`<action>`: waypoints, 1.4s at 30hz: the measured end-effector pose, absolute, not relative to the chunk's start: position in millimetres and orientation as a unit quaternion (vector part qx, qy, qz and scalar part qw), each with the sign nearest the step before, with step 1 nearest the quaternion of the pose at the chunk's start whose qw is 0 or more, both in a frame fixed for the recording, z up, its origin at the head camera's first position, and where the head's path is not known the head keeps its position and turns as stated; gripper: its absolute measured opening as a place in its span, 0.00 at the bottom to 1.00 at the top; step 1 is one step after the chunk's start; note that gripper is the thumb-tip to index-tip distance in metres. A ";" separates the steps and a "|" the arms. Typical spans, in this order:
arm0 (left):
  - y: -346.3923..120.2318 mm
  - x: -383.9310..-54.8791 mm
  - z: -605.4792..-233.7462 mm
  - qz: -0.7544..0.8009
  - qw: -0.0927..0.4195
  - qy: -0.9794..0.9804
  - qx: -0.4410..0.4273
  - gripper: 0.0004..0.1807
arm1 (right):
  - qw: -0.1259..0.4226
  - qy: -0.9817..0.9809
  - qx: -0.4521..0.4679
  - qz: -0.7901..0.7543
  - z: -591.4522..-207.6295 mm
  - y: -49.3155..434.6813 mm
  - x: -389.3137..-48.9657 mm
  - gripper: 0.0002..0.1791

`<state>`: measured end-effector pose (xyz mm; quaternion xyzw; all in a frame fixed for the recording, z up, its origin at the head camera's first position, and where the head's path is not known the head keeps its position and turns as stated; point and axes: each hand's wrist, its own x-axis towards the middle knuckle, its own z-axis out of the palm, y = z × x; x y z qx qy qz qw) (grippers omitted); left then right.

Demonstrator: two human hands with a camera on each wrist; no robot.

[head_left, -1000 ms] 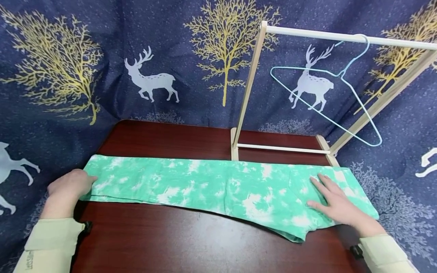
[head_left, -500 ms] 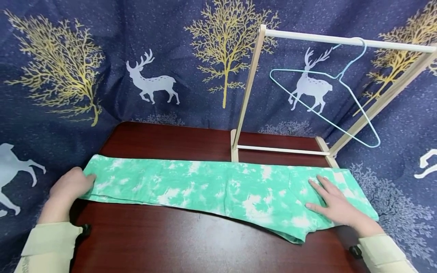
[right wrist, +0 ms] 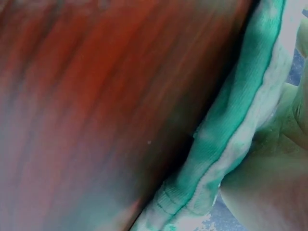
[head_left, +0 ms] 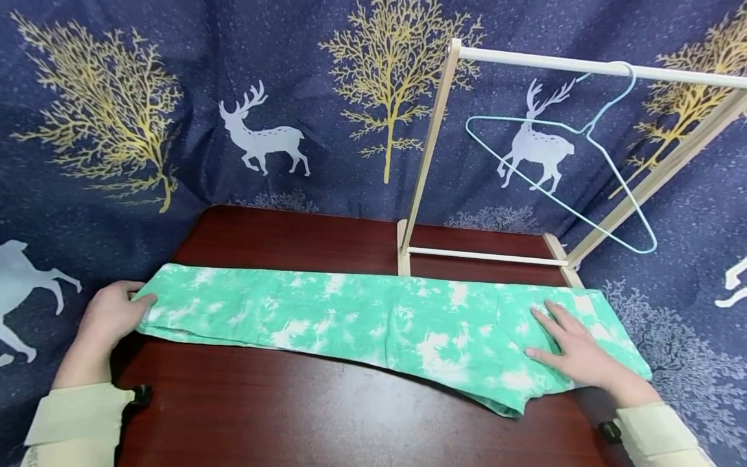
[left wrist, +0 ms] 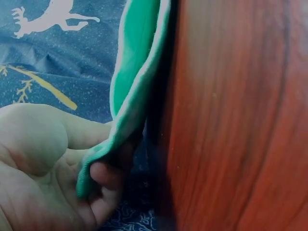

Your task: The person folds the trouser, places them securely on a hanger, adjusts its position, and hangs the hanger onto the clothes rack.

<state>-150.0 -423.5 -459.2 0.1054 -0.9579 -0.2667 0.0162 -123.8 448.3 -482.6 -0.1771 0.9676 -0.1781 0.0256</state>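
Green-and-white tie-dye trousers (head_left: 350, 318), folded lengthwise with one leg over the other, lie across the table. At the hem end on the left, my left hand (head_left: 113, 314) pinches the edge. The left wrist view shows the hem (left wrist: 127, 113) between the thumb and the curled fingers, just off the table's side. My right hand (head_left: 574, 350) rests with spread fingers on the upper part near the waist. In the right wrist view the layered cloth edge (right wrist: 231, 120) runs beside the palm.
A wooden rack (head_left: 432, 143) stands at the back right of the dark red table (head_left: 280, 402). From its white top bar (head_left: 531, 59) hangs a light blue wire hanger (head_left: 548, 194). A navy curtain (head_left: 327, 84) with deer and trees surrounds the table.
My left hand has shifted slightly at the hem, its thumb now over the edge of the cloth. The right hand stays in place on the trousers.
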 end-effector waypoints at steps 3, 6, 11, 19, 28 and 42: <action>-423.0 -149.8 -459.3 -0.286 0.031 -0.952 0.109 0.28 | 0.034 0.968 -0.173 -0.178 -478.0 443.8 -125.9 0.52; -422.0 -150.5 -460.1 -0.303 0.039 -0.945 0.114 0.27 | 0.050 0.969 -0.163 -0.178 -470.3 437.1 -129.6 0.54; -420.4 -151.4 -459.4 -0.318 0.042 -0.940 0.113 0.27 | 0.077 0.966 -0.149 -0.195 -455.3 418.6 -139.0 0.52; -414.0 -152.2 -450.9 -0.362 0.062 -0.921 0.129 0.30 | 0.061 0.961 -0.186 -0.198 -445.1 375.3 -158.8 0.40; -390.5 -160.6 -430.3 -0.481 0.080 -0.870 0.079 0.32 | 0.051 0.933 -0.268 -0.235 -442.8 299.0 -177.1 0.36; -297.6 -166.0 -404.4 -0.560 0.051 -0.826 0.033 0.31 | 0.094 0.898 -0.236 -0.359 -453.7 259.4 -192.3 0.29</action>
